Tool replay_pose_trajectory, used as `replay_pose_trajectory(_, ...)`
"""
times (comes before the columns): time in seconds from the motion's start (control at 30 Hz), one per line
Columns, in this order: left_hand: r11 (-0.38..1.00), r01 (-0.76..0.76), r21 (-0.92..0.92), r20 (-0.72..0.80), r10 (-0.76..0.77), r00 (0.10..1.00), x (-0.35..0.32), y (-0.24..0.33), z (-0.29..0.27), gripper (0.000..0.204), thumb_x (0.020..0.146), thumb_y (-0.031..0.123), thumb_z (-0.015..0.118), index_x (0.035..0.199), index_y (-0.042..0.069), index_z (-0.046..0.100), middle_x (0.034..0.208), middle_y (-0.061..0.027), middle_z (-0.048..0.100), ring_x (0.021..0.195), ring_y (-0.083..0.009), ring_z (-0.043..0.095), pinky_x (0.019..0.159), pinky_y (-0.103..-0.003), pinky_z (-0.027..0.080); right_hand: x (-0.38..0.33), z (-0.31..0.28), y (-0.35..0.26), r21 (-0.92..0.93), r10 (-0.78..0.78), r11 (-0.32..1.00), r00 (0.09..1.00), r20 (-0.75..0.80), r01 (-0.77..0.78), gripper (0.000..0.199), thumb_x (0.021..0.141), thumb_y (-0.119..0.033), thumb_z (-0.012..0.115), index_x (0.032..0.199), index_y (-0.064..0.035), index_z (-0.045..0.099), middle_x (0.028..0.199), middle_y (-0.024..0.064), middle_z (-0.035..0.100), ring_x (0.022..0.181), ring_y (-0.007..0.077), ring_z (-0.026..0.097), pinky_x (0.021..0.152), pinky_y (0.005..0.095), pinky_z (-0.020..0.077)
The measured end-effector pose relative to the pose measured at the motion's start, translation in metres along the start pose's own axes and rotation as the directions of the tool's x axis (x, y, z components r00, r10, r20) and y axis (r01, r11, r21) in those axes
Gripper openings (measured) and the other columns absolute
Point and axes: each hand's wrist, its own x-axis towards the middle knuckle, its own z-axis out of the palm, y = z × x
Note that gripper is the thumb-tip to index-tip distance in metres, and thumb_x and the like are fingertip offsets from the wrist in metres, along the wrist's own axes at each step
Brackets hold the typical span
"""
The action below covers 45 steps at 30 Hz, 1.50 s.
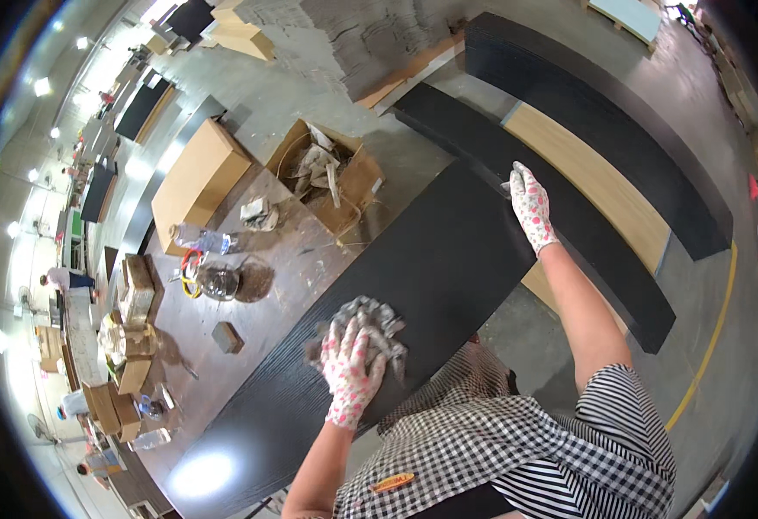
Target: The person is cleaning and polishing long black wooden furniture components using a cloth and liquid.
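2 gloved hands working: my left hand point(350, 363) bunches a soft, limp rag point(370, 322) on the black panel point(431, 277); my right hand point(530, 206) lies flat, steadying its far corner. Stiff, heavy board: hold its edges.

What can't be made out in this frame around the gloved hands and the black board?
- Left hand palm: pressed onto the grey rag, hidden.
- Right hand fingertips: at the black board far end; grip unclear.
- Board's near end: washed out by lamp glare.
- Cardboard box contents: crumpled scraps, too small to tell.
- Distant people at left: too small, bent by the lens.
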Motion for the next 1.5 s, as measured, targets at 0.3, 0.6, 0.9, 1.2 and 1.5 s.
replay_pose_trajectory(0.3, 0.932, -0.353, -0.085, -0.014, 0.353, 0.935, 0.238, 0.096, 0.054, 0.051, 0.083, 0.035, 0.063, 0.127, 0.01, 0.055, 0.142, -0.0125, 0.045, 0.136, -0.0392, 0.032, 0.11, -0.053, 0.027, -0.014, -0.004, -0.015, 0.52, 0.248, 0.83, 0.969, -0.014, -0.205, 0.036, 0.101, -0.026, 0.046, 0.129, -0.0061, 0.055, 0.096, 0.0127, 0.071, 0.088, 0.0208, 0.069, 0.082, 0.0333, 0.0521)
replay_pose_trajectory(0.6, 0.81, -0.567, -0.148, -0.036, 0.568, 0.822, 0.185, 0.17, 0.074, 0.051, 0.082, 0.036, 0.063, 0.126, 0.012, 0.057, 0.14, -0.0094, 0.047, 0.134, -0.0356, 0.036, 0.11, -0.051, 0.029, -0.006, -0.01, 0.011, 0.911, 0.3, 0.239, 0.918, 0.259, -0.336, 0.036, 0.102, -0.028, 0.042, 0.128, -0.0079, 0.057, 0.107, 0.0075, 0.069, 0.091, 0.013, 0.065, 0.083, 0.0288, 0.0512)
replay_pose_trajectory(0.9, 0.961, -0.264, -0.082, 0.105, 0.272, 0.957, -0.001, 0.038, 0.012, 0.063, 0.068, 0.032, 0.073, 0.124, 0.008, 0.056, 0.137, -0.0123, 0.05, 0.127, -0.04, 0.044, 0.103, -0.053, 0.036, -0.019, -0.003, 0.01, 0.518, 0.01, 0.855, 1.0, 0.011, -0.014, 0.027, 0.099, -0.023, 0.051, 0.12, -0.0101, 0.062, 0.101, 0.0107, 0.071, 0.094, 0.0218, 0.068, 0.084, 0.0331, 0.0517)
replay_pose_trajectory(1.2, 0.986, -0.122, -0.11, 0.094, 0.132, 0.987, -0.008, 0.029, -0.006, 0.052, 0.072, 0.026, 0.071, 0.118, 0.007, 0.056, 0.134, -0.0146, 0.051, 0.111, -0.0397, 0.049, 0.088, -0.053, 0.043, -0.02, -0.006, -0.002, 0.35, -0.113, 0.932, 0.993, 0.033, 0.095, 0.029, 0.098, -0.02, 0.052, 0.122, -0.0063, 0.061, 0.108, 0.0134, 0.069, 0.097, 0.0243, 0.068, 0.086, 0.0331, 0.0517)
replay_pose_trajectory(1.5, 0.992, -0.111, -0.058, 0.124, 0.118, 0.985, -0.095, 0.007, -0.014, 0.049, 0.066, 0.027, 0.075, 0.108, 0.008, 0.061, 0.131, -0.0134, 0.056, 0.105, -0.0374, 0.053, 0.085, -0.051, 0.043, -0.019, -0.013, 0.006, 0.319, -0.133, 0.942, 0.989, 0.065, 0.106, 0.03, 0.1, -0.018, 0.048, 0.125, -0.006, 0.059, 0.115, 0.0113, 0.067, 0.102, 0.0208, 0.066, 0.09, 0.0318, 0.0502)
